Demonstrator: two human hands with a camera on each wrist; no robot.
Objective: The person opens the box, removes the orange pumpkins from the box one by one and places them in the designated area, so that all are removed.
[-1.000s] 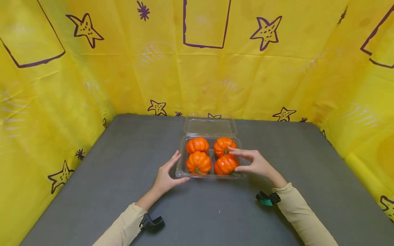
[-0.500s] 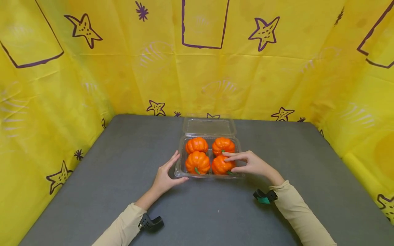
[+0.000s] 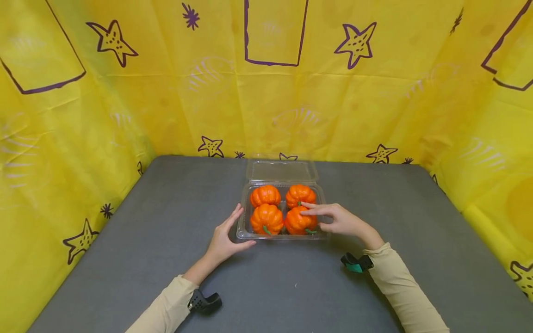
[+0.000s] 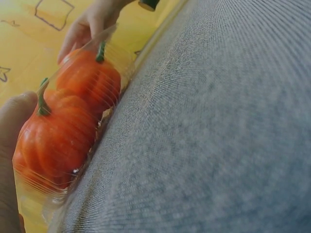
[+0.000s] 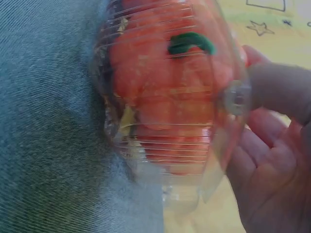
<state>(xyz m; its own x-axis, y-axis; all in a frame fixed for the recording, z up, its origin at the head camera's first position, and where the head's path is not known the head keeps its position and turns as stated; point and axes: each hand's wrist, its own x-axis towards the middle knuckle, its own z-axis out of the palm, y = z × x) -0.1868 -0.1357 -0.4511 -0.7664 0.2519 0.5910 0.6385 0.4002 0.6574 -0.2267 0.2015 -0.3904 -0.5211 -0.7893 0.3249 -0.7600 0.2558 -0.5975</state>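
Observation:
A clear plastic clamshell container (image 3: 241, 226) stands on the table with its lid (image 3: 283, 171) folded back. Several small orange pumpkins fill it in two rows. My left hand (image 3: 223, 240) is spread round the front left corner, fingers along the side, thumb at the front rim. My right hand (image 3: 343, 221) reaches over the right side, its straight fingers touching the top of the front right pumpkin (image 3: 299, 221). That pumpkin's green stem (image 5: 189, 43) shows through the wall in the right wrist view. In the left wrist view my left thumb (image 4: 19, 114) lies close to the front left pumpkin (image 4: 56, 141).
The grey table (image 3: 275, 286) extends around the container. A yellow cloth (image 3: 275, 101) with purple stars stands behind and along both sides. Black straps with camera mounts (image 3: 206, 301) sit on both wrists.
The front right pumpkin has shifted slightly left and back, its stem now turned toward the front right. My right hand has moved slightly left, its thumb drawn back. My left hand has stayed put.

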